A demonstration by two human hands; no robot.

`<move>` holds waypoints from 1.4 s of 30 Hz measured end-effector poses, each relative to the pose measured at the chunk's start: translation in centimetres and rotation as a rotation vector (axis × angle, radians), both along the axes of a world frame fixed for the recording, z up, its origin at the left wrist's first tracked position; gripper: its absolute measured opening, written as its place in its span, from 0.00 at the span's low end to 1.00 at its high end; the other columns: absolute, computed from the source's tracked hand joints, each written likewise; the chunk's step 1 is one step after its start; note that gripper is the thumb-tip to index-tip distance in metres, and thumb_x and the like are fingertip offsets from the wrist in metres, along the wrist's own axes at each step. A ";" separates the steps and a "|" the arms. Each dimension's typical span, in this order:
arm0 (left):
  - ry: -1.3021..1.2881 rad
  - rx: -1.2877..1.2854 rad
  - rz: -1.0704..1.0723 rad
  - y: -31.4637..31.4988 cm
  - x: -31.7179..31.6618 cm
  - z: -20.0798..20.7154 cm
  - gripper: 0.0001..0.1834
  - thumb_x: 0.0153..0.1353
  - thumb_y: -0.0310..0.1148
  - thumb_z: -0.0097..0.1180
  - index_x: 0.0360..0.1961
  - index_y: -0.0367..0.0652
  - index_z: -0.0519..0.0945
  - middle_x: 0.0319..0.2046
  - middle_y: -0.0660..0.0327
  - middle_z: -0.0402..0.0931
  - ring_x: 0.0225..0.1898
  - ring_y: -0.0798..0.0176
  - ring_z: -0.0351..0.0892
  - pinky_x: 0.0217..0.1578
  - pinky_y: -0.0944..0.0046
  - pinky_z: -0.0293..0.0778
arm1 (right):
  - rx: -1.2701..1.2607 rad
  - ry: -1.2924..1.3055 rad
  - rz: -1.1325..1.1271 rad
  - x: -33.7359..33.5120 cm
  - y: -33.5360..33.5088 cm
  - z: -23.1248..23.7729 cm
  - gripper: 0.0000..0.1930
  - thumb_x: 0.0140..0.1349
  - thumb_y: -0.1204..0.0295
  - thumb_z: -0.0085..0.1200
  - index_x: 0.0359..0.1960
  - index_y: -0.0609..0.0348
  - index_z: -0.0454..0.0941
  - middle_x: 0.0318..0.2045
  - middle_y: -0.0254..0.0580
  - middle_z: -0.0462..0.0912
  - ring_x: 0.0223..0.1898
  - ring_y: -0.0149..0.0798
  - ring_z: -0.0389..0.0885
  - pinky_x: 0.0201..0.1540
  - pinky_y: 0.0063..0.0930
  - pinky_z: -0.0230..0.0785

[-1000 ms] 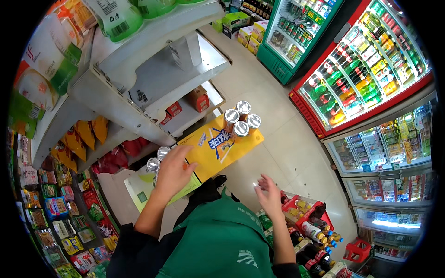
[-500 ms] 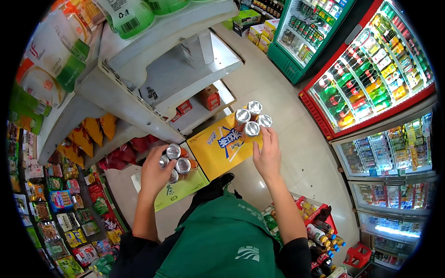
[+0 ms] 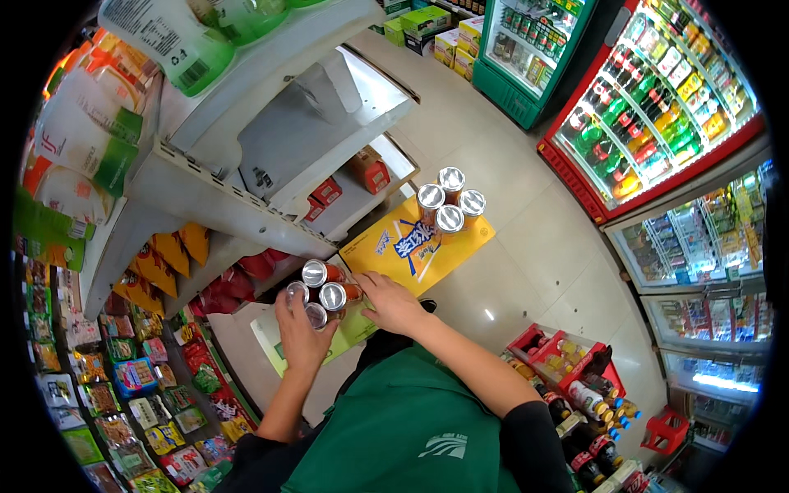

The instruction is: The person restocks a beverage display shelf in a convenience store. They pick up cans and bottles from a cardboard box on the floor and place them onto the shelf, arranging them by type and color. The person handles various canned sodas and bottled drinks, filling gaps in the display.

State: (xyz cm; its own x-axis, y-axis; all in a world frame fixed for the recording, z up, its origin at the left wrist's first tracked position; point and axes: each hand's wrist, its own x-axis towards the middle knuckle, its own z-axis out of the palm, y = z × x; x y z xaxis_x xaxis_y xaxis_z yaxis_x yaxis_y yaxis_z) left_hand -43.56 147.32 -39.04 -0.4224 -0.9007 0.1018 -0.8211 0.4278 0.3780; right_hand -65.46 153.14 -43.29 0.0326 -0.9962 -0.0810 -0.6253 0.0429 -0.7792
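Observation:
My left hand [image 3: 302,333] cups a cluster of several silver-topped red cans [image 3: 320,292] that stand on a pale green carton [image 3: 355,324]. My right hand [image 3: 391,301] lies beside the same cans, its fingers touching the cluster from the right. A second group of several cans [image 3: 448,201] stands on the far end of a yellow carton [image 3: 415,246] with blue lettering, apart from both hands. Whether either hand grips a can or only rests against it is hard to tell.
A white metal shelf unit [image 3: 271,140] with red boxes [image 3: 329,191] rises at left, snack bags [image 3: 173,255] hanging below. Lit drink coolers [image 3: 657,107] line the right. A red crate of bottles [image 3: 575,378] stands on the tiled floor at lower right.
My right hand left the far cans on the yellow carton and came back to the near cluster. My left hand stayed at the near cans.

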 end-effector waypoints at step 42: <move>0.410 1.262 -1.984 29.2 -26.3 9.2 0.32 0.47 0.19 0.79 0.53 0.38 0.76 0.53 0.52 0.76 0.54 0.57 0.80 0.57 0.60 0.77 | -0.301 1.066 -2.693 9.2 60.3 18.1 0.23 0.55 0.69 0.72 0.53 0.60 0.83 0.42 0.52 0.89 0.42 0.52 0.89 0.48 0.42 0.80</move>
State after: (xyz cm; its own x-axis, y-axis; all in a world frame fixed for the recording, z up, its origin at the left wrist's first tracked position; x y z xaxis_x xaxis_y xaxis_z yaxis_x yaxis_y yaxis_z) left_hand -69.84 176.49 -29.82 -0.6159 0.7223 0.3145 0.2700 -0.1815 0.9456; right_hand -56.27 213.41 -25.15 -0.1885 0.7494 0.6346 0.3899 0.6503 -0.6521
